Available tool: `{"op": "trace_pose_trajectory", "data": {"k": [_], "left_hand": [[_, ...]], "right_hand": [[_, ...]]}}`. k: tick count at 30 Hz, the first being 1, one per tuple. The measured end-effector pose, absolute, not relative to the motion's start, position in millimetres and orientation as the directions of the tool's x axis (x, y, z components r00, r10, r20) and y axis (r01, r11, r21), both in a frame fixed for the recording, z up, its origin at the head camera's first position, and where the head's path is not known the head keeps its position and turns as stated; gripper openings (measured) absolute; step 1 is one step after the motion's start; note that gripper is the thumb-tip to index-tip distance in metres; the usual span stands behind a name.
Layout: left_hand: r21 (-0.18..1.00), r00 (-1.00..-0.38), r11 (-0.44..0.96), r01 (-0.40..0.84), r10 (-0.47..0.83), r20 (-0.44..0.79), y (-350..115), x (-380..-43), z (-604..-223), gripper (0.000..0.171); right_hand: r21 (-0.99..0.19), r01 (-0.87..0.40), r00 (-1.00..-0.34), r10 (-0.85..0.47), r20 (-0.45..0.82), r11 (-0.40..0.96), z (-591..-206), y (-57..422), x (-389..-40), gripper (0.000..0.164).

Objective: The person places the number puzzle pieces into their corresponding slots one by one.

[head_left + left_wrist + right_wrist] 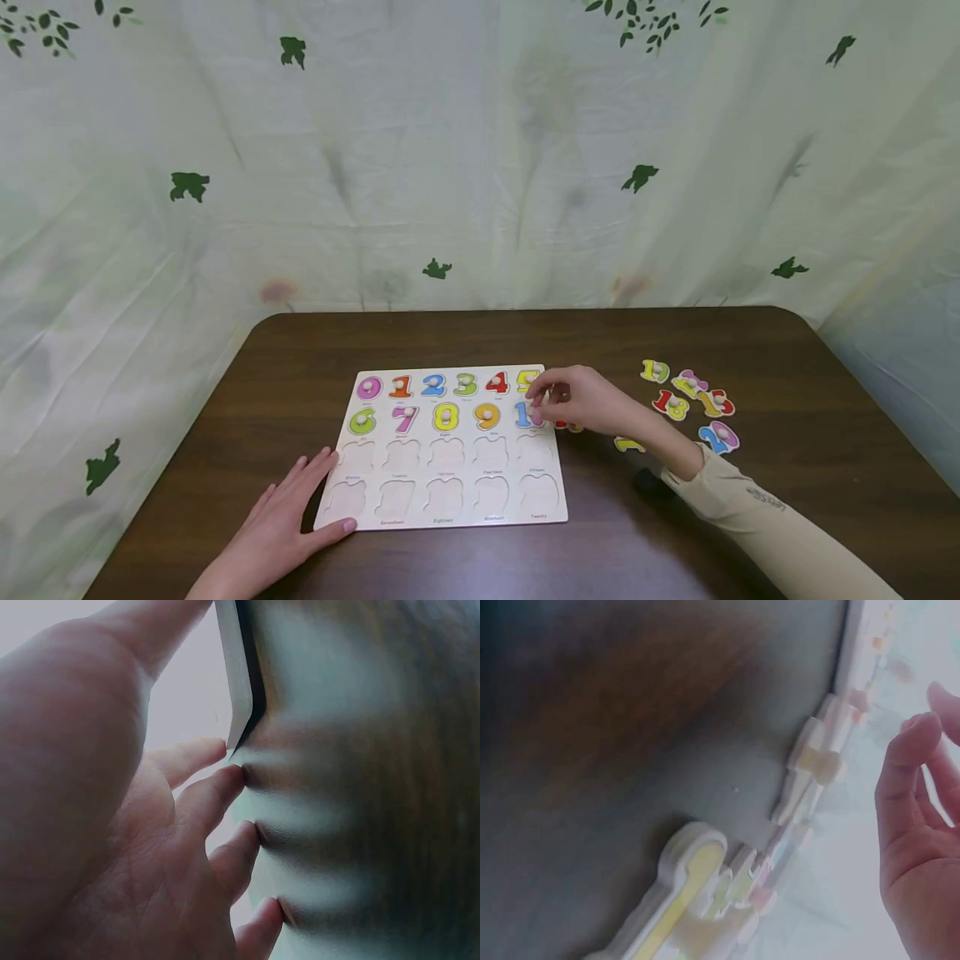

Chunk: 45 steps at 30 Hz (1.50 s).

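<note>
So, head view: number board [423,457] on the table [480,571], left hand [281,508] splayed at its near-left corner, right hand [581,400] at the 10 [521,414], can't tell if it's pinching. Left wrist: fingers [206,802] spread by the board's edge; right wrist: loose pieces [697,874] nearby.

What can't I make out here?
Head view: whether the right hand pinches the number 10 piece; the hand covers its right side.
Head view: the red-and-yellow piece's upper part, behind that hand.
Head view: top-row captions on the puzzle board, too small.
Right wrist view: the foreground yellow piece's end, cut off by the bottom edge.
</note>
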<state>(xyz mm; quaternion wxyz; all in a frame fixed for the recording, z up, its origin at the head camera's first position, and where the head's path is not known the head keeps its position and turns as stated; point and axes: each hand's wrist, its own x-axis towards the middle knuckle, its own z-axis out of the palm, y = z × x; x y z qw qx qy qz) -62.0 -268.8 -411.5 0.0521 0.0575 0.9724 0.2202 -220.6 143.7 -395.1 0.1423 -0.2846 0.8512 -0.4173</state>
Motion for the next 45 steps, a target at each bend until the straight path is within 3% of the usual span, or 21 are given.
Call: {"op": "trace_pose_trajectory", "data": {"k": [12, 25, 36, 45], "left_hand": [[0.439, -0.987, 0.896, 0.067, 0.123, -0.101, -270.4, -61.3, -410.5, 0.097], [0.439, -0.986, 0.897, 0.048, 0.112, -0.120, -272.1, -60.9, -412.0, 0.100], [0.436, -0.985, 0.898, 0.047, 0.114, -0.128, -271.3, -63.4, -413.4, 0.100], [0.442, -0.986, 0.895, 0.057, 0.120, -0.114, -268.2, -64.3, -413.9, 0.100]], "right_hand": [[-0.858, -0.322, -0.848, -0.524, 0.074, 0.400, -367.8, 177.8, -206.5, 0.019], [-0.837, -0.295, -0.880, -0.473, 0.050, 0.462, -364.0, 216.2, -197.4, 0.020], [-0.798, -0.363, -0.782, -0.624, -0.020, 0.481, -390.2, 215.4, -224.3, 0.017], [-0.716, -0.525, -0.627, -0.778, -0.040, 0.460, -397.4, 195.9, -244.1, 0.019]]}}
